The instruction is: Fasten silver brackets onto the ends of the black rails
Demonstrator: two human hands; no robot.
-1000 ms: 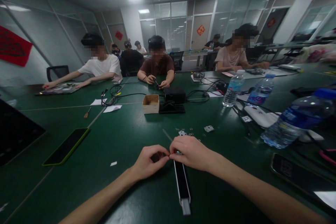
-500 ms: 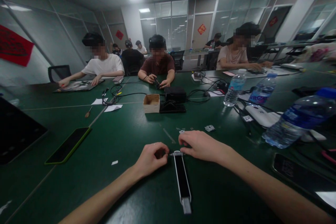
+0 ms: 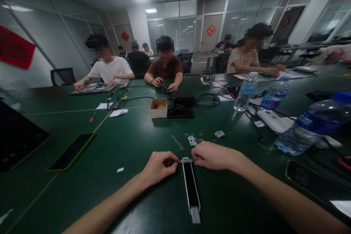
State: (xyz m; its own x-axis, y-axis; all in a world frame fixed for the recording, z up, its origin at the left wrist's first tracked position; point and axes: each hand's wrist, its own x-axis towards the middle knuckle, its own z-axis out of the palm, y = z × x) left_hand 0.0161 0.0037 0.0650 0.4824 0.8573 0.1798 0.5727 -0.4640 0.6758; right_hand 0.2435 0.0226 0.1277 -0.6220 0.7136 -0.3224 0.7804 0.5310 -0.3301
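- My left fingers [image 3: 172,156] and right fingers [image 3: 197,159] pinch a rod [image 3: 186,161] at both ends, probably for balance.
- The bar [image 3: 191,186] lies flat, likely for steadiness.

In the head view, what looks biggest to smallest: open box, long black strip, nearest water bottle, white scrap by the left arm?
Nearest water bottle
Long black strip
Open box
White scrap

Nearness may enlarge the bottle.
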